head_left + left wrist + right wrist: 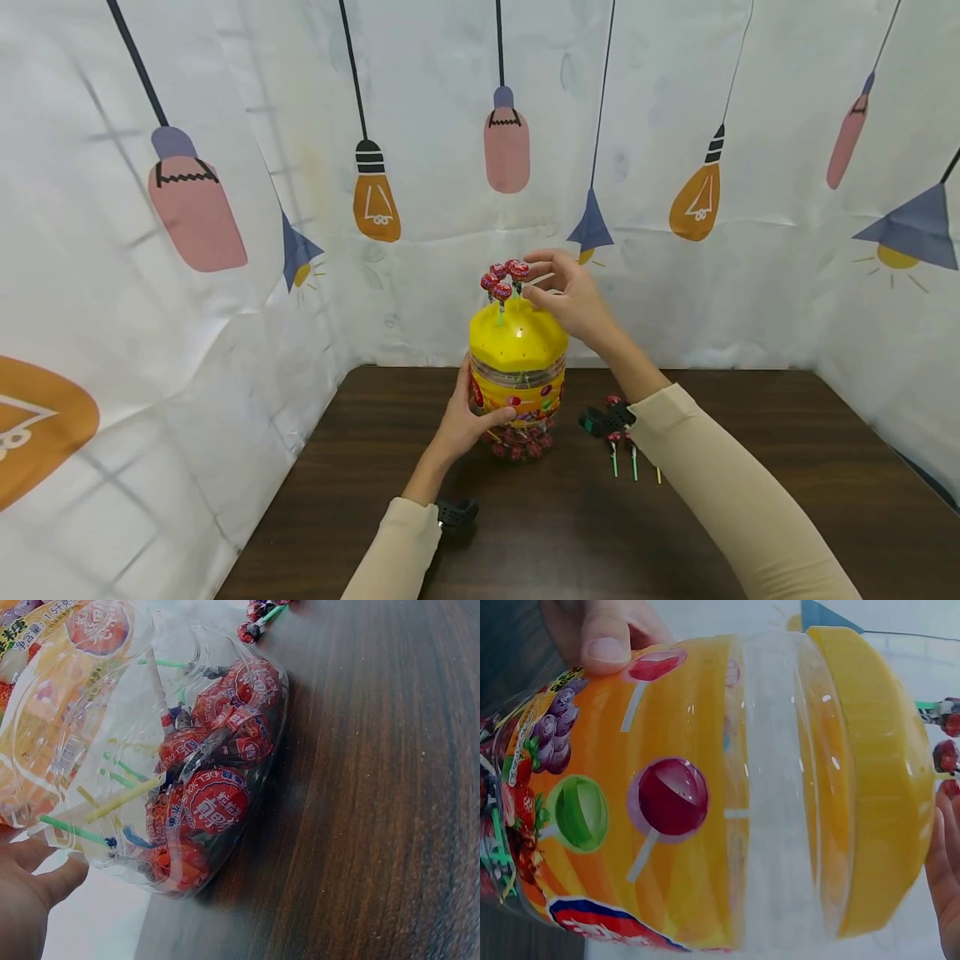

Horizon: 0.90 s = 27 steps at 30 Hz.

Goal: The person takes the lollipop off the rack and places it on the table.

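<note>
A clear plastic jar of lollipops (517, 408), with a yellow lid and a printed fruit label, stands upright on the dark wooden table. My left hand (467, 414) grips its side; in the right wrist view the left thumb (606, 646) presses the label. Several red-wrapped lollipops (502, 292) stand in the yellow lid (519, 340), sticks down. Above the lid's right side, my right hand (566, 298) has its fingertips at a lollipop (517, 269). Through the clear wall, the left wrist view shows more lollipops (217, 799) inside.
On the table (720, 517), right of the jar, several loose lollipops (614, 439) lie partly hidden beneath my right forearm. Each wrist wears a black camera band (456, 512). A white cloth printed with hanging lamps (507, 150) surrounds the table's back and sides.
</note>
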Available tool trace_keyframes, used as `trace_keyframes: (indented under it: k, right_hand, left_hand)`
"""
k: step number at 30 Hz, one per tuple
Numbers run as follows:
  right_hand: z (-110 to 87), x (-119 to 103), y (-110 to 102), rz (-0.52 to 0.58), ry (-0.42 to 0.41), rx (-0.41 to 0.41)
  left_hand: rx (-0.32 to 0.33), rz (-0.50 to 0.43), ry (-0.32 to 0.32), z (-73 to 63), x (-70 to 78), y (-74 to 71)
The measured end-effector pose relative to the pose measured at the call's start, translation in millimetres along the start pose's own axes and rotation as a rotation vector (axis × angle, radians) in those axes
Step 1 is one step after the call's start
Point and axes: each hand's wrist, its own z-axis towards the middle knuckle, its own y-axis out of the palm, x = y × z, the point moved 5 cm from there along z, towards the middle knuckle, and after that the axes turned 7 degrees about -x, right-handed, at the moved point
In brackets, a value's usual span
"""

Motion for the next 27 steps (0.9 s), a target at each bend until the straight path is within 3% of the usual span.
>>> trace_keyframes:
  k: [6,19,27]
  right_hand:
    - [5.4,-0.6,5.1,-0.003,-0.055,-0.008]
    - [10.4,-5.4,8.3,-0.063,-0.060,0.004]
    - [10.0,-11.3,0.6,0.010,-0.140,0.100]
  left_hand:
    - [0.008,0.015,-0.014,-0.5,-1.2,0.2]
    - [0.032,0.016,-0.040,-1.3,-0.9,-1.8]
    - [0.022,0.010,-0.020,-1.7,-1.7,-0.3]
